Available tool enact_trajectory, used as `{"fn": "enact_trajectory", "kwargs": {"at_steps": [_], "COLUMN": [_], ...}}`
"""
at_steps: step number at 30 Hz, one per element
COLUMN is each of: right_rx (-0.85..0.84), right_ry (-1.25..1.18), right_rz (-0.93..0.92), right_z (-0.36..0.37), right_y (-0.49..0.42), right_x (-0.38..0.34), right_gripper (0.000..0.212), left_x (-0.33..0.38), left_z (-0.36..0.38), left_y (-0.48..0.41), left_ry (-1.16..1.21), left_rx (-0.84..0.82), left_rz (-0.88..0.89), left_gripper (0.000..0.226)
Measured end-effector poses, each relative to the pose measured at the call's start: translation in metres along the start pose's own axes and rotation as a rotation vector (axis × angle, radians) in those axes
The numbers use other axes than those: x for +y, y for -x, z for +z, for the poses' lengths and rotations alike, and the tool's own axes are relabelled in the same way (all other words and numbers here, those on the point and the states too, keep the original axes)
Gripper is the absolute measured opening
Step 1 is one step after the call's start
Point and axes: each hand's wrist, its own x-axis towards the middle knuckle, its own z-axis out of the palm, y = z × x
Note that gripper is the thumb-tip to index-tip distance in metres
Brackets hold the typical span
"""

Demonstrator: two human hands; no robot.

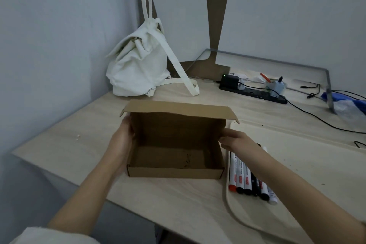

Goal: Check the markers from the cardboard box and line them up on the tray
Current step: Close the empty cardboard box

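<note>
An open brown cardboard box (174, 172) sits mid-table with its lid standing up; I see nothing inside it. My left hand (122, 142) grips the box's left wall. My right hand (235, 140) pinches the right wall near the lid hinge. To the right lies a pale wooden tray (309, 164). Several markers (247, 180) lie side by side on its left part, caps toward me, one red-capped, others black, one white. My right forearm covers their far ends.
A white canvas backpack (138, 67) stands at the back left against the wall. A black power strip (255, 91) with plugs and cables runs along the back right, beside a small pen holder (274, 85). The table's front edge lies close below the box.
</note>
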Motion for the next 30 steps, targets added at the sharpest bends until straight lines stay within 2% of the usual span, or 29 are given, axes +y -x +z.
{"fn": "enact_trajectory", "kwargs": {"at_steps": [4,7,9,10,12,13,15,17,20,23,24,26,28,30], "right_rx": [-0.007,-0.014,-0.028,-0.044,-0.05,-0.05,-0.022,-0.003,-0.092,-0.19,-0.219,-0.237,-0.197,-0.138], "right_ry": [0.059,0.248,0.41,0.54,0.784,0.831,0.782,0.571,0.278,0.39,0.439,0.485,0.504,0.51], "right_rz": [-0.035,-0.059,-0.128,-0.162,-0.242,-0.285,-0.323,-0.274,-0.189,-0.17,-0.145,-0.084,-0.049,-0.037], "right_z": [-0.004,-0.005,-0.008,-0.01,-0.018,-0.021,-0.027,-0.03,-0.03,-0.026,-0.023,-0.016,-0.012,-0.01], "right_y": [0.002,0.003,-0.001,-0.001,-0.001,0.0,0.003,0.008,0.02,0.036,0.04,0.044,0.044,0.042], "right_x": [0.003,0.01,0.022,0.028,0.035,0.036,0.032,0.019,0.001,-0.011,-0.012,-0.015,-0.018,-0.019], "right_gripper": [0.035,0.027,0.026,0.03,0.041,0.044,0.05,0.051,0.034,0.012,0.019,0.034,0.046,0.052], "left_x": [-0.003,0.0,0.007,0.009,0.013,0.015,0.017,0.022,0.033,0.034,0.032,0.029,0.03,0.035], "left_z": [-0.005,-0.009,-0.012,-0.016,-0.025,-0.031,-0.044,-0.052,-0.059,-0.071,-0.072,-0.067,-0.057,-0.05], "left_y": [0.011,0.02,0.023,0.022,0.024,0.024,0.024,0.027,0.041,0.055,0.061,0.071,0.074,0.077], "left_ry": [-0.021,-0.049,-0.115,-0.147,-0.174,-0.174,-0.126,-0.138,-0.355,-0.612,-0.704,-0.791,-0.838,-0.889], "left_rx": [-0.003,-0.057,-0.119,-0.131,-0.162,-0.158,-0.141,-0.153,-0.183,-0.197,-0.236,-0.323,-0.301,-0.264], "left_rz": [-0.065,-0.022,-0.018,-0.029,-0.052,-0.064,-0.108,-0.127,-0.086,-0.021,-0.031,-0.037,-0.009,0.0], "left_gripper": [0.031,0.017,0.052,0.056,0.036,0.027,0.034,0.047,0.055,0.066,0.065,0.046,0.035,0.041]}}
